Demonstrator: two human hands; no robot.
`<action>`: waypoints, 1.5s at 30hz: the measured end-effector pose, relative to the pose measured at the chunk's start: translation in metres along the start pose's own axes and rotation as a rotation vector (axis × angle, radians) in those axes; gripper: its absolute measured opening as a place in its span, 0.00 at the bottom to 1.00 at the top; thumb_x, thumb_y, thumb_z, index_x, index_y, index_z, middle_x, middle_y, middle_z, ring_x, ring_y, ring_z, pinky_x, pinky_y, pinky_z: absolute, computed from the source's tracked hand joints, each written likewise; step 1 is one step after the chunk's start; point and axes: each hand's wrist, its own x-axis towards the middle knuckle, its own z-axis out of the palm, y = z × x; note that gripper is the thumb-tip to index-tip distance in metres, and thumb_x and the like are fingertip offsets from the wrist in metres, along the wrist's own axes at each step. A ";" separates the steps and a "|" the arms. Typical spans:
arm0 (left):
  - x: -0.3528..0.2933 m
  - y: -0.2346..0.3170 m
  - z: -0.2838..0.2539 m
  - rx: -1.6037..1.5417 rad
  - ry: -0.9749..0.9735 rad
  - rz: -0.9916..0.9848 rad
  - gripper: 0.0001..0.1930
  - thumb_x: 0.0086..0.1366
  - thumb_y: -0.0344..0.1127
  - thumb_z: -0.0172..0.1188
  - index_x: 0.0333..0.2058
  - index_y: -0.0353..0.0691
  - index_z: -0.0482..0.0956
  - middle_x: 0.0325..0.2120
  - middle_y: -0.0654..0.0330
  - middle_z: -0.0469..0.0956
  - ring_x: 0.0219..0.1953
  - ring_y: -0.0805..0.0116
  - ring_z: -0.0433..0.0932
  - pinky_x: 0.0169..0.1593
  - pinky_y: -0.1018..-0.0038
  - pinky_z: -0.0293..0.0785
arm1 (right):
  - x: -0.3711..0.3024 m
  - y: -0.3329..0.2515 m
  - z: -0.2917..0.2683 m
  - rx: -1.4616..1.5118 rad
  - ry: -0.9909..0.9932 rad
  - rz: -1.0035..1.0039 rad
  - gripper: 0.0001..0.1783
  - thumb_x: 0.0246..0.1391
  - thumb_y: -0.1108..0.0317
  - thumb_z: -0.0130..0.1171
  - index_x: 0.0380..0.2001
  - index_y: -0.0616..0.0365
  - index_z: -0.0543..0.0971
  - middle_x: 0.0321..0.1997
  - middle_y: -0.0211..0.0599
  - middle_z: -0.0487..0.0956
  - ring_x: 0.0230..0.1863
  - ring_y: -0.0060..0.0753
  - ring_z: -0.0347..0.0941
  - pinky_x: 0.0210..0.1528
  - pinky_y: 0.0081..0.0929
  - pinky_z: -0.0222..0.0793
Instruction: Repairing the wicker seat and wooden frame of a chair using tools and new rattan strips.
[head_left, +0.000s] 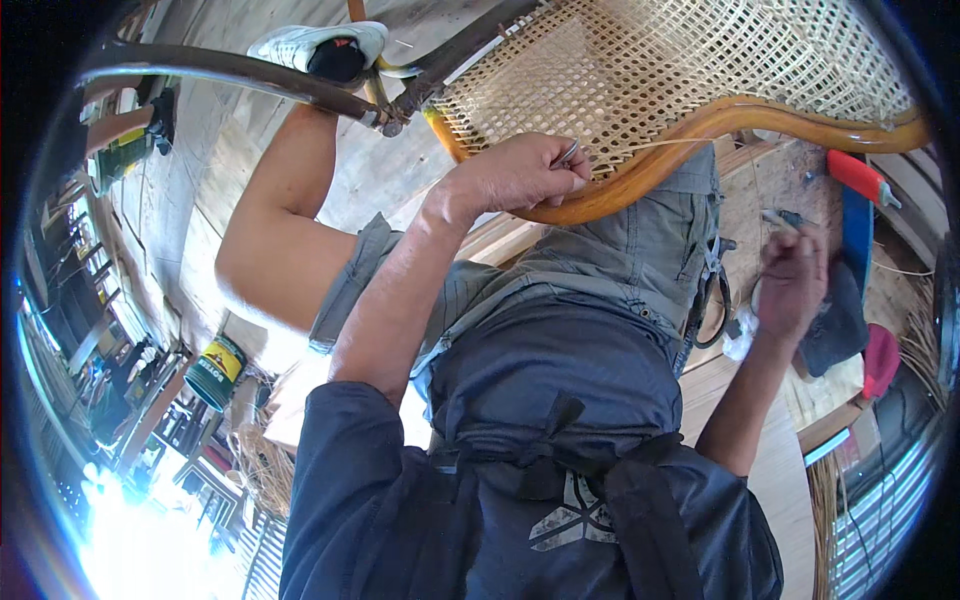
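My left hand [515, 178] is closed round a small metal tool [567, 154], whose silvery end sticks out by the thumb; the rest is hidden in the fist. That hand rests at the curved edge of a brown wooden frame [640, 190]. Open-weave cane webbing [560, 85] fills the frame, which lies over my lap. From near my left hand a loose pale cane strand [655, 146] runs to the right across the wood. Off to the right, my right hand [795, 280] is raised with fingers curled, slightly blurred. A small dark-tipped object [788, 217] shows at its fingertips; whether they grip it is unclear.
Beyond my right hand are a red-handled tool [862, 178], a blue strip [857, 225] and a dark cloth [838, 325]. Scissors [712, 260] hang at my right hip. A dark curved bar [240, 72] crosses the upper left; a green bucket [215, 372] stands lower left.
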 end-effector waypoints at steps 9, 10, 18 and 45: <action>0.004 -0.013 -0.006 -0.042 -0.050 0.086 0.11 0.60 0.39 0.57 0.40 0.42 0.75 0.21 0.69 0.71 0.18 0.82 0.64 0.20 0.84 0.60 | -0.030 0.048 0.117 -0.339 -0.218 0.229 0.09 0.61 0.70 0.53 0.42 0.62 0.76 0.33 0.34 0.82 0.28 0.18 0.73 0.31 0.14 0.67; 0.005 -0.014 -0.006 -0.034 -0.054 0.069 0.11 0.60 0.39 0.57 0.40 0.42 0.75 0.21 0.69 0.71 0.18 0.82 0.64 0.19 0.84 0.60 | -0.028 0.050 0.119 -0.350 -0.230 0.231 0.09 0.61 0.70 0.53 0.42 0.62 0.76 0.34 0.34 0.82 0.28 0.17 0.73 0.31 0.14 0.66; 0.002 -0.012 -0.005 -0.055 -0.045 0.076 0.12 0.60 0.38 0.57 0.41 0.40 0.75 0.21 0.69 0.71 0.17 0.82 0.64 0.19 0.84 0.61 | -0.025 0.058 0.127 -0.490 -0.302 0.203 0.10 0.62 0.70 0.52 0.44 0.61 0.76 0.35 0.33 0.82 0.28 0.16 0.72 0.30 0.14 0.65; -0.004 -0.014 -0.010 -0.124 0.134 0.104 0.13 0.60 0.39 0.56 0.40 0.39 0.76 0.20 0.69 0.71 0.17 0.82 0.66 0.20 0.83 0.61 | -0.039 0.061 0.133 -0.417 -0.243 0.212 0.09 0.61 0.71 0.54 0.42 0.62 0.77 0.36 0.34 0.82 0.31 0.18 0.75 0.32 0.14 0.67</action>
